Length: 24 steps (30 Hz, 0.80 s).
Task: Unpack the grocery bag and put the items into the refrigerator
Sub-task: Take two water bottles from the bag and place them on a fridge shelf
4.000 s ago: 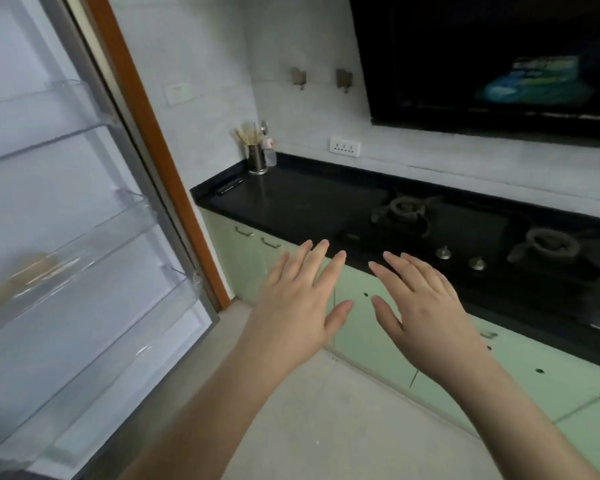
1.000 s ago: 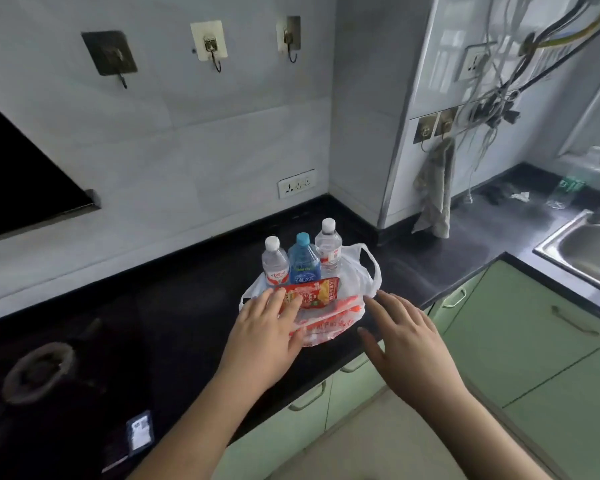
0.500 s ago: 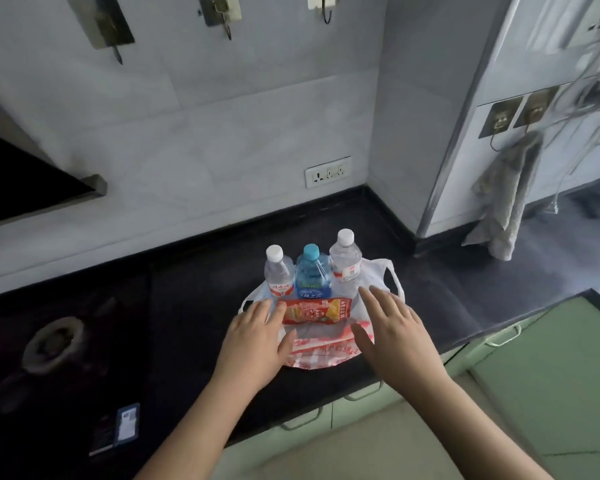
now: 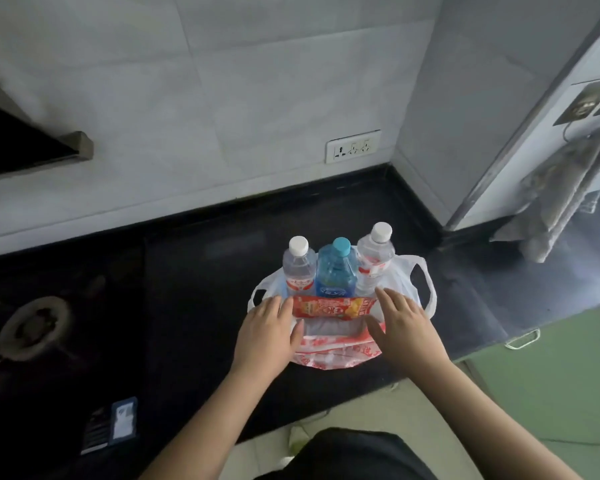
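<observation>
Head view: both hands are at the white plastic grocery bag [image 4: 409,282], which lies slumped open on the black surface [image 4: 194,292] near its front edge. The left hand [image 4: 265,336], at about 9 o'clock of the bag, has its fingers spread and flat, tips touching the left end of a red snack packet [image 4: 331,307]. The right hand [image 4: 404,327], at about 3 o'clock, is likewise spread; whether it touches the packet's right end I cannot tell. Neither hand closes on anything.

This looks like the reach at the start of unpacking: nothing appears lifted out yet. The next move calls for closing on one item, likely the packet nearest the hands, and carrying it to the refrigerator, which is out of view.

Counted: three upright bottles at 12 o'clock of the packet, namely two clear white-capped ones [image 4: 298,268] [image 4: 374,259] flanking one blue-capped bottle [image 4: 336,271]; one snack packet; one bag.
</observation>
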Each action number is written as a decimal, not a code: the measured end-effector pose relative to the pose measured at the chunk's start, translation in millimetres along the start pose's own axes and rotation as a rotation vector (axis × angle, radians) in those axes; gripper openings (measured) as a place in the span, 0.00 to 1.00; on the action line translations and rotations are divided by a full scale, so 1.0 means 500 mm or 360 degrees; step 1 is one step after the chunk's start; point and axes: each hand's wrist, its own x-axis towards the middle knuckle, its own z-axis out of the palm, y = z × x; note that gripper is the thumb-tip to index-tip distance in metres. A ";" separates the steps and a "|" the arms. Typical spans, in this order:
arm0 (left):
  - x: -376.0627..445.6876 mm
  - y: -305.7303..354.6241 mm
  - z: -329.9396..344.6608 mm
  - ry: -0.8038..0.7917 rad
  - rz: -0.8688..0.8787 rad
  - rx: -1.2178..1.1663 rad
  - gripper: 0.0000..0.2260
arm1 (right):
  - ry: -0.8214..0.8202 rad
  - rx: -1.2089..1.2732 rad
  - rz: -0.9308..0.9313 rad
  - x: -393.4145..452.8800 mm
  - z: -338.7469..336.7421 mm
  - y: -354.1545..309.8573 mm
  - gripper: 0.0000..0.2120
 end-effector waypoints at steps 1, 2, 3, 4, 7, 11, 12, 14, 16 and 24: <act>0.004 -0.008 0.004 0.0008 -0.0013 -0.0035 0.18 | -0.0013 0.0018 0.0035 0.007 0.007 0.001 0.29; 0.008 -0.015 0.009 0.0015 -0.0040 -0.0065 0.16 | -0.0025 0.0045 0.0070 0.014 0.013 0.001 0.28; 0.013 -0.023 0.013 0.0017 -0.0071 -0.0089 0.15 | -0.0032 0.0083 0.0102 0.022 0.019 0.003 0.28; 0.018 -0.030 0.018 0.0010 -0.0098 -0.0109 0.14 | -0.0035 0.0128 0.0131 0.029 0.024 0.005 0.27; 0.031 -0.042 0.032 -0.0002 -0.0124 -0.0131 0.17 | -0.0026 0.0188 0.0192 0.044 0.033 0.011 0.28; 0.050 -0.040 0.044 -0.0001 -0.0196 -0.0193 0.19 | -0.0089 0.0259 0.0253 0.059 0.039 0.019 0.31; 0.053 -0.038 0.047 -0.0002 -0.0218 -0.0220 0.20 | -0.0110 0.0289 0.0271 0.063 0.038 0.021 0.31; 0.057 -0.030 0.051 0.0013 -0.0262 -0.0298 0.20 | -0.0122 0.0378 0.0305 0.071 0.034 0.022 0.30; 0.062 -0.019 0.050 0.0044 -0.0321 -0.0436 0.21 | -0.0118 0.0503 0.0339 0.080 0.028 0.021 0.29; 0.105 0.005 0.047 -0.0103 -0.0687 -0.0920 0.15 | -0.0093 0.0885 0.0508 0.130 0.027 0.029 0.25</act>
